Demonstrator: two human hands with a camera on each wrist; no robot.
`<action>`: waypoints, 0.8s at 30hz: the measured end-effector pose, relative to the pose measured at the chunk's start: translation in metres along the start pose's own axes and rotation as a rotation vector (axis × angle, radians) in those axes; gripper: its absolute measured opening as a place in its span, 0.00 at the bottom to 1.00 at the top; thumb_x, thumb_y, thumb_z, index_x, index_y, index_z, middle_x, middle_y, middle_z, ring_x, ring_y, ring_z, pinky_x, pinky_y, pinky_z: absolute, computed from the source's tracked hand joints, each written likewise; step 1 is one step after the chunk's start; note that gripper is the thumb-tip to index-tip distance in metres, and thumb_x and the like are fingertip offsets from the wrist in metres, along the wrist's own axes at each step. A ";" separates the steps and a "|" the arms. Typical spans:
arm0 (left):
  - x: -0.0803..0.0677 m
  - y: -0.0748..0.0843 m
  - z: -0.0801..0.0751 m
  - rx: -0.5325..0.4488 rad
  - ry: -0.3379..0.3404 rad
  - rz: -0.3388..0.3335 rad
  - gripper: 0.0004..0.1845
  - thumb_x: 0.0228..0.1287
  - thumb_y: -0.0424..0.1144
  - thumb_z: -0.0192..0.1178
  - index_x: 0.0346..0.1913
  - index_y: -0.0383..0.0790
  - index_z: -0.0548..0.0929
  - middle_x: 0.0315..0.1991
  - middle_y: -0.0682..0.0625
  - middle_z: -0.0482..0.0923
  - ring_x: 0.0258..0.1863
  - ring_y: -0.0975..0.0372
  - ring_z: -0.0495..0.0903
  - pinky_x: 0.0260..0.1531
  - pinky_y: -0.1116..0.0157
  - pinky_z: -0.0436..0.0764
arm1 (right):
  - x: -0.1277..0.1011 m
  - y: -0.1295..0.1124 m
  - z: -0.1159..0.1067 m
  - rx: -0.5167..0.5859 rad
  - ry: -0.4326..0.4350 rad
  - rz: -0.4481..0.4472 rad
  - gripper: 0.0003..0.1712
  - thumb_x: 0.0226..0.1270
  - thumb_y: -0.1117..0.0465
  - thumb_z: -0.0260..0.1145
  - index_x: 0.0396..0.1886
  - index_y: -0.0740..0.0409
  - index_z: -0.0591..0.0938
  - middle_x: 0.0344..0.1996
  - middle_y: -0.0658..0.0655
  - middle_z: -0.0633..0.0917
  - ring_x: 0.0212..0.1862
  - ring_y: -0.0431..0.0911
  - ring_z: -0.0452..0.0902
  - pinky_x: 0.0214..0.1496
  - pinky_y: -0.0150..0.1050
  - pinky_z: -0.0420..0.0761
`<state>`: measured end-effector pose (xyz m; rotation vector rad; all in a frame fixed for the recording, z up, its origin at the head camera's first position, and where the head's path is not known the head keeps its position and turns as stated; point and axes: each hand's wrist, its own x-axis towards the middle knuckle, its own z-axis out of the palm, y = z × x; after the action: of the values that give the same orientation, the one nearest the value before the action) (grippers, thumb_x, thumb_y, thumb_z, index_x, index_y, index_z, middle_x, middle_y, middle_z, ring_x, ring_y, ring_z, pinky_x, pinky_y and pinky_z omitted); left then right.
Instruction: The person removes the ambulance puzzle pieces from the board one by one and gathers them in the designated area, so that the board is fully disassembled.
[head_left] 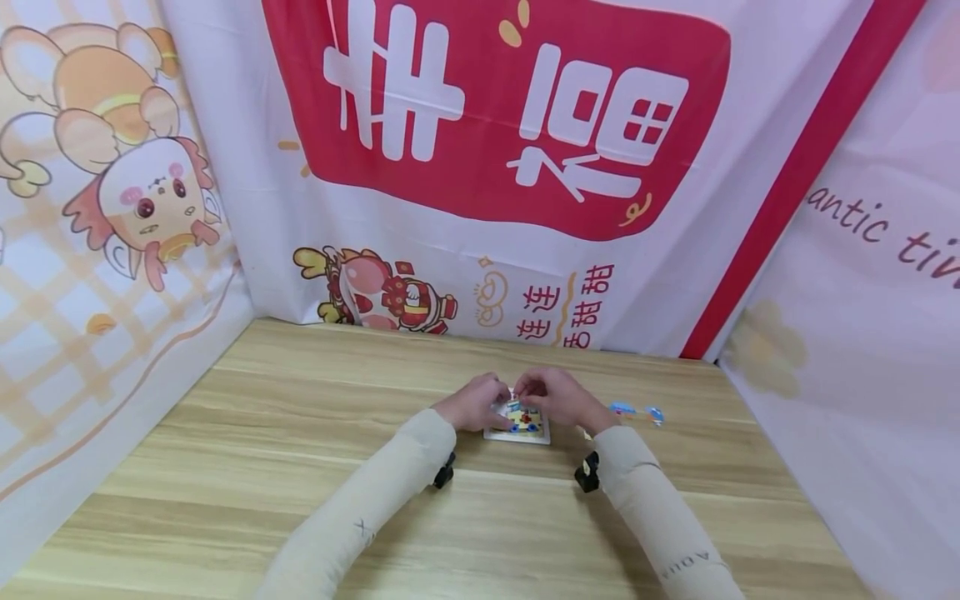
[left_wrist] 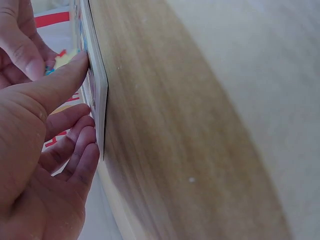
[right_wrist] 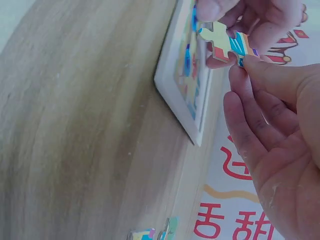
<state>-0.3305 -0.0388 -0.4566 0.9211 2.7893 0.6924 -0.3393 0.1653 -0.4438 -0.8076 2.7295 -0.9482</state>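
Pinching one puzzle piece [right_wrist: 220, 42]: right hand [right_wrist: 282, 112], thumb and forefinger, piece's long axis tilted, knobbed end toward the puzzle tray [head_left: 517, 439]. Tray: on table [head_left: 225, 467], just below those fingertips, left hand [head_left: 474, 403] gripping its edge. Loose pieces [head_left: 655, 415]: right of right hand.

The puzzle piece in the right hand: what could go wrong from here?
The puzzle piece, pinched near one end by the right hand, might slip. The left hand touches the puzzle board, so a careless push could shift it. The loose pieces lie on the table near the right wrist, which may brush them away.
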 end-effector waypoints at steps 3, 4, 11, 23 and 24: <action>0.000 0.000 0.000 0.000 -0.001 0.003 0.27 0.55 0.47 0.71 0.54 0.35 0.80 0.49 0.44 0.77 0.47 0.59 0.74 0.54 0.62 0.75 | -0.007 -0.001 -0.005 0.037 0.024 0.022 0.05 0.65 0.62 0.66 0.39 0.50 0.82 0.35 0.47 0.84 0.39 0.38 0.80 0.44 0.32 0.81; 0.000 0.000 0.000 -0.002 -0.003 0.001 0.27 0.55 0.47 0.71 0.54 0.35 0.80 0.49 0.44 0.77 0.47 0.59 0.74 0.55 0.62 0.75 | -0.010 0.000 -0.008 0.050 0.029 0.026 0.05 0.65 0.62 0.66 0.39 0.50 0.82 0.35 0.47 0.84 0.40 0.39 0.80 0.45 0.33 0.81; -0.002 0.003 -0.002 -0.006 -0.020 -0.035 0.28 0.56 0.47 0.70 0.57 0.37 0.79 0.50 0.45 0.76 0.47 0.60 0.74 0.56 0.63 0.75 | -0.036 0.013 -0.032 0.059 0.037 0.051 0.05 0.67 0.60 0.64 0.41 0.50 0.82 0.37 0.48 0.84 0.41 0.42 0.80 0.45 0.35 0.81; -0.002 0.002 -0.002 0.013 -0.042 -0.064 0.28 0.58 0.50 0.68 0.58 0.39 0.79 0.51 0.48 0.75 0.48 0.62 0.73 0.57 0.63 0.74 | -0.100 0.058 -0.077 0.000 0.087 0.105 0.05 0.67 0.62 0.64 0.42 0.53 0.82 0.37 0.52 0.85 0.41 0.43 0.79 0.44 0.31 0.81; -0.002 0.002 -0.002 0.014 -0.044 -0.064 0.28 0.58 0.50 0.68 0.58 0.39 0.79 0.51 0.48 0.75 0.48 0.62 0.73 0.57 0.63 0.74 | -0.105 0.062 -0.080 -0.004 0.089 0.105 0.06 0.67 0.62 0.64 0.42 0.54 0.82 0.37 0.52 0.85 0.41 0.43 0.79 0.43 0.31 0.80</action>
<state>-0.3283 -0.0388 -0.4543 0.8343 2.7748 0.6362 -0.3018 0.3046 -0.4233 -0.6299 2.8181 -0.9801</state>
